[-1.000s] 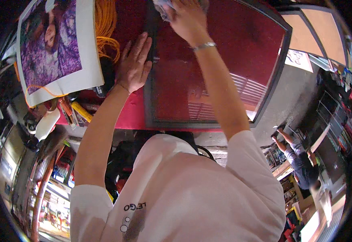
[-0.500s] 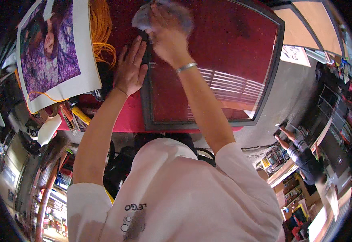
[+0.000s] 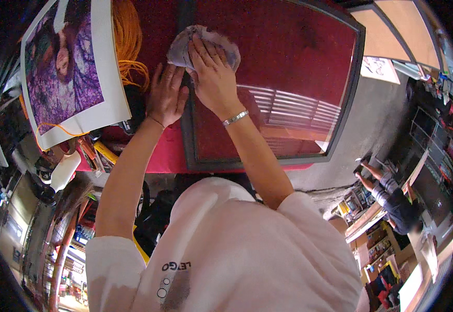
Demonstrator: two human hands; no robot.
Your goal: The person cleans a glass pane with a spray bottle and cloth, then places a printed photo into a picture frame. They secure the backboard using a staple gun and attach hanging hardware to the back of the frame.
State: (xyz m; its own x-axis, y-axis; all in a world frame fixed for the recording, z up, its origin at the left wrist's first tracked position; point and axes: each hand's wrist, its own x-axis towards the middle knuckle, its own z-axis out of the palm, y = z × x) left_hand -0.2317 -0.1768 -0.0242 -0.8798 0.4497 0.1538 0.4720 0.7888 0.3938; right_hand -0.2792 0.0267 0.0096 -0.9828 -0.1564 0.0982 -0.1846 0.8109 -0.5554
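A glass pane (image 3: 283, 57) in a dark frame (image 3: 257, 163) lies over red cloth (image 3: 167, 151), reflecting slatted light. My right hand (image 3: 211, 78), with a metal bracelet, presses a crumpled pale cloth (image 3: 180, 48) onto the upper left of the pane, fingers spread over it. My left hand (image 3: 168, 93) rests flat along the frame's left side, just beside the cloth, with its fingers extended. To its left lie a coiled orange cord (image 3: 129, 31) and a purple printed portrait (image 3: 65, 99) with a white border.
Tools (image 3: 102, 151) and a white bottle (image 3: 64, 171) sit at the near left of the table. Framed tan boards (image 3: 408, 34) stand at upper right beside a printed sheet (image 3: 380, 70). A person (image 3: 392, 208) is off to the right in the cluttered workshop.
My right hand has swept left with the cloth, then moved nearer to me along the frame's left side. My left hand has shifted slightly toward me, still flat.
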